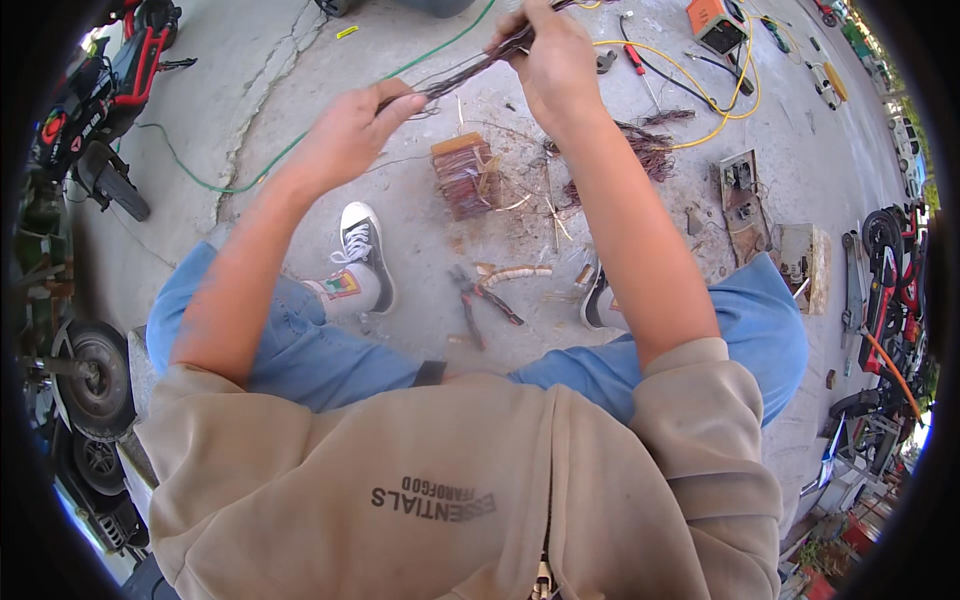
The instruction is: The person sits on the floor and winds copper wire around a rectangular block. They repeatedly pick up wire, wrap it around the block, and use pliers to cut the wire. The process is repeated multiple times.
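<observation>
A bundle of thin dark reddish-brown wires (462, 76) stretches between my two hands above the concrete floor. My left hand (352, 138) pinches its lower left end between thumb and fingers. Higher up and to the right, my right hand (556, 62) is closed around the same bundle, and the far end runs out past it. Below them on the floor lies a block wound with reddish wire (464, 178), with loose pale strips beside it. Under my right forearm spreads a tangled heap of similar wires (646, 152), partly hidden by the arm.
Pliers (478, 304) lie between my shoes, near a curved brownish strip (514, 272). A red-handled screwdriver (636, 62), a yellow cable (757, 82) and an orange box (716, 26) are at the far right. Opened metal casings (742, 202) stand right. A green cord (207, 187) crosses left.
</observation>
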